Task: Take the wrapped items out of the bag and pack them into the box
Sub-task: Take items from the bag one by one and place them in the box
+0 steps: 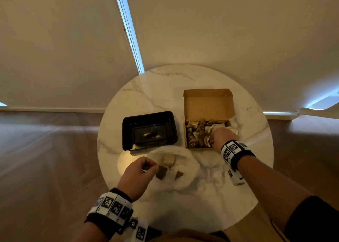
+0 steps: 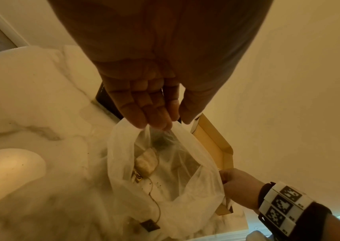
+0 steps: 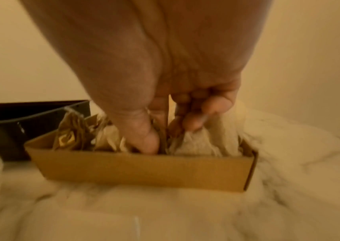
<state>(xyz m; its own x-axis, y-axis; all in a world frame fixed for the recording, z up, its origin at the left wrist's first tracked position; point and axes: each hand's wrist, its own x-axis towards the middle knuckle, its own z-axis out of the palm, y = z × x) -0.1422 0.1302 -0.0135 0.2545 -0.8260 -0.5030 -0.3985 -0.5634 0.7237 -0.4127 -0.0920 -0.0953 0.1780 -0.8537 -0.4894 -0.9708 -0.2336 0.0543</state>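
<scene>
Bag (image 2: 123,163) shows, blurrily, one pale packet (image 2: 146,161) inside.

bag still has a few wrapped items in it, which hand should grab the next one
Probably the right hand, once it lets go inside the box. The left hand pinches the bag rim, holding it open.
</scene>
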